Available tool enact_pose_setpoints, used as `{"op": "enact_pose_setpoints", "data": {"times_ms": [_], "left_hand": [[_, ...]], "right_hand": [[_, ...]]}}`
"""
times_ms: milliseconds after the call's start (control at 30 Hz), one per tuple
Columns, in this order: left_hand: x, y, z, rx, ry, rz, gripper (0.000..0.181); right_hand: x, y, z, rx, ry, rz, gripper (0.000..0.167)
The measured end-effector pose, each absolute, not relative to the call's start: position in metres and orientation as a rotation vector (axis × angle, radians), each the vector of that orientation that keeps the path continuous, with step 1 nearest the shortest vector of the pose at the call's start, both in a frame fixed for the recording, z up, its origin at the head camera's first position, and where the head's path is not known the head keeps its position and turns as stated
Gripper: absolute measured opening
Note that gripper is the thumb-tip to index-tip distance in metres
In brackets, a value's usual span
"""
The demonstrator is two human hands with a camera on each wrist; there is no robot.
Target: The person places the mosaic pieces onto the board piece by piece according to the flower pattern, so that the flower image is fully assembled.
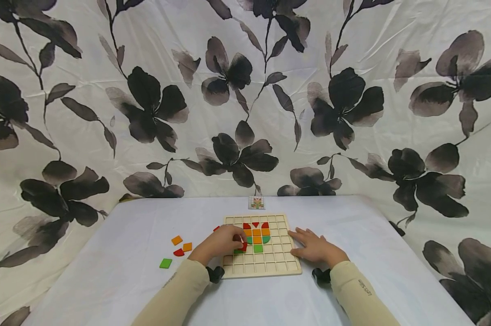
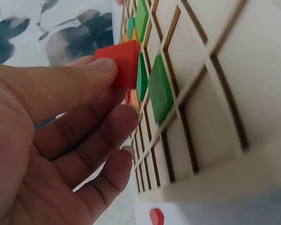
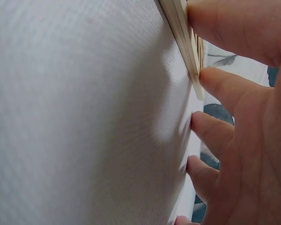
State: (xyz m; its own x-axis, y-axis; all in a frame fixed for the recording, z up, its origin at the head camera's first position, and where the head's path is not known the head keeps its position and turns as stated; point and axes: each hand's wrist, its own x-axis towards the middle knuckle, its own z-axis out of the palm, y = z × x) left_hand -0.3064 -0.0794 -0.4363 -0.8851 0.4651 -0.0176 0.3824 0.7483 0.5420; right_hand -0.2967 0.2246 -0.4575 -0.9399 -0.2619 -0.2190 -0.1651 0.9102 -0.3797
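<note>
My left hand (image 1: 224, 240) pinches a flat red tile (image 2: 125, 65) between thumb and fingers, over the left side of a wooden grid board (image 1: 278, 265). Close beside that tile, a light green square tile (image 2: 160, 91) sits in one of the board's cells. Red, orange and green tiles form a pattern around the orange tile (image 1: 257, 232) in the upper middle; my left hand may hide part of it. My right hand (image 1: 315, 246) has its fingers spread, with thumb and fingertip touching the board's right edge.
Left of the board lie loose tiles: an orange one (image 1: 177, 240), another orange one (image 1: 187, 246), a red curved one (image 1: 178, 252) and a green one (image 1: 165, 263). Behind the board is a small patterned picture card (image 1: 256, 203). A white cloth (image 1: 127, 280) covers the table.
</note>
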Motion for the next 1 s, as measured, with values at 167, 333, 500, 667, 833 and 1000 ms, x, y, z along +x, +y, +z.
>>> {"op": "enact_pose_setpoints", "data": {"times_ms": [167, 333, 500, 667, 833, 1000], "left_hand": [[-0.309, -0.068, -0.437, 0.71, 2.816, 0.779, 0.008], [-0.31, -0.062, -0.439, 0.695, 2.825, 0.743, 0.007], [-0.311, -0.057, -0.441, 0.687, 2.827, 0.734, 0.007], [-0.31, -0.056, -0.443, 0.693, 2.826, 0.709, 0.007], [-0.308, -0.056, -0.44, 0.7, 2.828, 0.691, 0.008], [-0.307, -0.056, -0.438, 0.702, 2.831, 0.656, 0.006]], "right_hand": [[-0.297, 0.225, -0.458, -0.322, 2.808, -0.523, 0.066], [-0.297, 0.225, -0.458, -0.33, 2.806, -0.522, 0.066], [-0.298, 0.225, -0.458, -0.342, 2.806, -0.52, 0.066], [-0.299, 0.225, -0.459, -0.333, 2.808, -0.515, 0.066], [-0.299, 0.225, -0.458, -0.316, 2.806, -0.508, 0.066], [-0.299, 0.225, -0.458, -0.326, 2.805, -0.499, 0.066]]}}
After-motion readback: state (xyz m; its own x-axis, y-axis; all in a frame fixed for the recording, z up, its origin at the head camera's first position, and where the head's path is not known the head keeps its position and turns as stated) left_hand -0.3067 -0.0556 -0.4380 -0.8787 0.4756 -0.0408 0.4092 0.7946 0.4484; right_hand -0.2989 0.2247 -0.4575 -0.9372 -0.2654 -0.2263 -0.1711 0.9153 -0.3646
